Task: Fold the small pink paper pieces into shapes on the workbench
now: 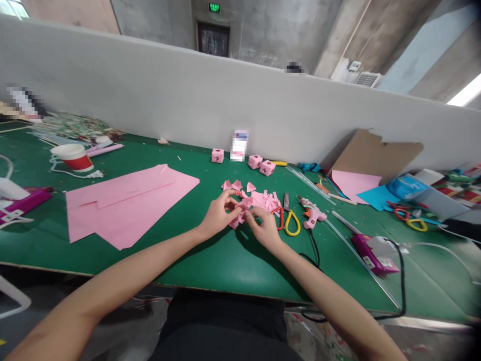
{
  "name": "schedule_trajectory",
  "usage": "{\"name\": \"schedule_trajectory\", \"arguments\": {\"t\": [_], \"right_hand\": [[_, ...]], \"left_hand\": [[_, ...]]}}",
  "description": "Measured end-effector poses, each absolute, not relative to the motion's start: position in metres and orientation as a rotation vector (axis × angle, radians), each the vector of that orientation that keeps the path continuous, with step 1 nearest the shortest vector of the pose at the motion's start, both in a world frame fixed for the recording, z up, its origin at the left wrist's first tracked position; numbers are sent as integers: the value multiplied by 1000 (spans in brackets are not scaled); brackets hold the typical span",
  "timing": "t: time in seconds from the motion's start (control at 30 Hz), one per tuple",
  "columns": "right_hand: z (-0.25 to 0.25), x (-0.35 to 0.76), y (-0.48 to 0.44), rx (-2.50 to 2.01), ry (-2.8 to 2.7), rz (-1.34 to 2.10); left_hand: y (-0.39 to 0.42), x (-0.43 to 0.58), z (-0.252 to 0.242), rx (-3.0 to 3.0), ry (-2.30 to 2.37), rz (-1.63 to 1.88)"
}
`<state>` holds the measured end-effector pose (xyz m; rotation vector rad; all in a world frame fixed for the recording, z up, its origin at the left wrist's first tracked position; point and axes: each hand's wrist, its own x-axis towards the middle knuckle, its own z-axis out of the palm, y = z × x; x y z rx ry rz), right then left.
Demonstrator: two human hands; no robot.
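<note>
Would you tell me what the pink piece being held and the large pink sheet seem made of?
The pink piece looks like thin craft foam or card, matte, keeping folds. The large pink sheet seems the same stock: matte, flat, straight cut edges.

Bench (225,265) tally from my remote seat: mostly 3s, 2s and 1s.

I count 3 pink cubes (254,161), 1 pink glue gun (311,213) and 2 purple glue guns (374,253), making 3 guns. There are 2 pairs of scissors (291,220), 1 large pink sheet (128,203), 1 blue sheet (379,196), 1 cardboard piece (376,150) and 1 paper cup (73,156). I see 2 grips, the left grip (218,213) and the right grip (265,228), sharing 1 folded pink piece (242,209), plus 1 heap of pink scraps (263,199) too jumbled for me to count.
</note>
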<state>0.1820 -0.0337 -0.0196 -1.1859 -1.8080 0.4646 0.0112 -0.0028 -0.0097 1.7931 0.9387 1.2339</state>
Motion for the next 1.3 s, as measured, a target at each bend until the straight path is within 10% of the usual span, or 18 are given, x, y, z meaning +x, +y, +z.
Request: {"name": "schedule_trajectory", "arguments": {"t": [1.3], "right_hand": [[-21, 184, -31, -1279, -1682, 404]], "left_hand": [[0, 15, -10, 1370, 860, 1083]]}}
